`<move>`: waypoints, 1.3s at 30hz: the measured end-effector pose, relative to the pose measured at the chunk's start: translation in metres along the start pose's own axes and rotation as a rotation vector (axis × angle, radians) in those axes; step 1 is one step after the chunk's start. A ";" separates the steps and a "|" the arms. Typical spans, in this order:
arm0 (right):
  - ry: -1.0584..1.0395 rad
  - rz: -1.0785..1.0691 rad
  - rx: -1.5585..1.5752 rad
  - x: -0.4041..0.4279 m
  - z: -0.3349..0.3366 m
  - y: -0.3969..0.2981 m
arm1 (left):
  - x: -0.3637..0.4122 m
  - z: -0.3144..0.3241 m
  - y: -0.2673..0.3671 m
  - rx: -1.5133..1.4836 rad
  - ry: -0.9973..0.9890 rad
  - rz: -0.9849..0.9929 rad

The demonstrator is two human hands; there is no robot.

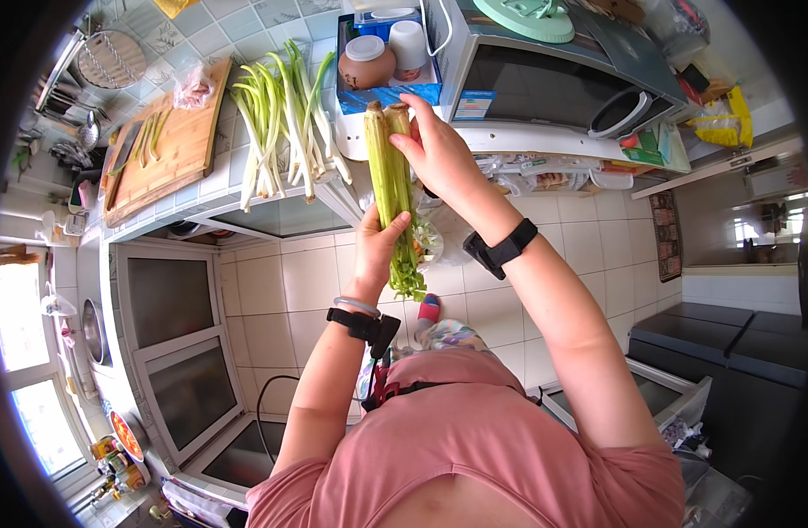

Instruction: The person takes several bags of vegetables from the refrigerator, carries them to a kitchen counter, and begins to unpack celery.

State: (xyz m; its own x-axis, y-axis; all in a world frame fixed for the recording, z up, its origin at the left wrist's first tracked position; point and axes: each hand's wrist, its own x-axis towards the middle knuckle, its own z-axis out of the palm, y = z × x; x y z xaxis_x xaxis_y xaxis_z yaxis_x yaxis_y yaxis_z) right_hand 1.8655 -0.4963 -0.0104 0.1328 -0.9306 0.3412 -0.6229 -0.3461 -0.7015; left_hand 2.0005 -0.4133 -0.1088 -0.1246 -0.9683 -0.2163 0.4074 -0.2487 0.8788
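My left hand (379, 245) is wrapped around two bunches of celery (381, 165), held above the floor with their leaves (407, 280) hanging towards me. The brown root ends point away from me. At that end, my right hand (430, 135) grips the right-hand bunch, its thumb along the stalk and a finger near the cut base. Beyond my left hand, several green onions (272, 125) lie on the tiled counter with their white ends at its edge. Farther left is a wooden cutting board (173, 148) bearing a kitchen knife (123, 155), green pieces (152, 138) and a plastic bag (192, 86).
A blue box (390, 99) holding a brown jar (367, 63) stands beyond the celery. To its right is a microwave oven (555, 82) with a green lid (526, 16) on top. A plastic bag (429, 241) sits on the tiled floor (496, 297) beneath the celery.
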 end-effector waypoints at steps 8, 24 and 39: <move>0.051 -0.186 -0.060 0.002 0.014 -0.011 | 0.012 -0.006 -0.016 0.064 0.072 0.086; -0.341 -0.249 -0.450 0.007 -0.002 0.001 | 0.026 -0.079 -0.034 0.241 -0.019 -0.004; -0.381 0.451 0.245 -0.067 0.042 0.076 | 0.010 -0.138 -0.024 0.260 -0.102 -0.176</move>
State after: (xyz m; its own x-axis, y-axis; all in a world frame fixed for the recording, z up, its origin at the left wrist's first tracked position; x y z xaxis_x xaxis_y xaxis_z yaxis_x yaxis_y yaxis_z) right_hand 1.8419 -0.4651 -0.1133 0.1919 -0.9528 -0.2354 -0.4933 0.1137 -0.8624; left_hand 2.1143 -0.4203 -0.1905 -0.2675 -0.9006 -0.3425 0.1283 -0.3856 0.9137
